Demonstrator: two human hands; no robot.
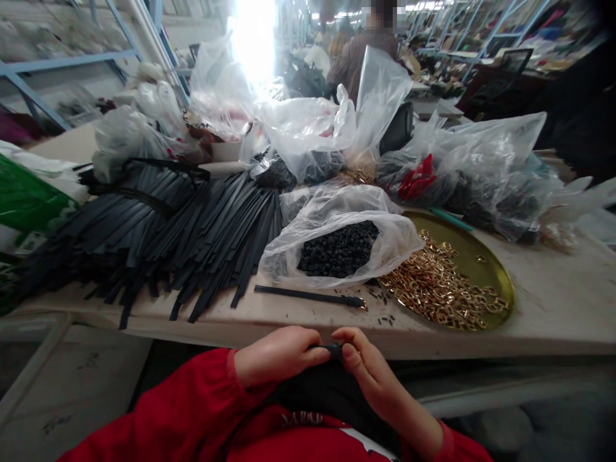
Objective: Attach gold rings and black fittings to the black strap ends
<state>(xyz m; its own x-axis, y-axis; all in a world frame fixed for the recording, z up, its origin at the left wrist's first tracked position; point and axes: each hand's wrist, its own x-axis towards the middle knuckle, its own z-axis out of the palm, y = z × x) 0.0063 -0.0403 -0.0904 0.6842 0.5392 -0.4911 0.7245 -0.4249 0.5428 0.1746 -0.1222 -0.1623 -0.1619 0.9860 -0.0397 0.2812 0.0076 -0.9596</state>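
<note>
Black small piece [333, 350]: pinched from both sides by left hand [276, 354] and right hand [368, 369], fingers clenched on it, just below the worktop's [553, 301] near edge. Along that edge: single strap [308, 296]. Behind: bag of beads [339, 250]. Right: brass tray [481, 250] of gold buckles [443, 289]. Left: heap of strips [158, 224].

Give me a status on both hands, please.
Left hand and right hand pinch small black strap piece. Long black strap lies on pale table ahead.
</note>
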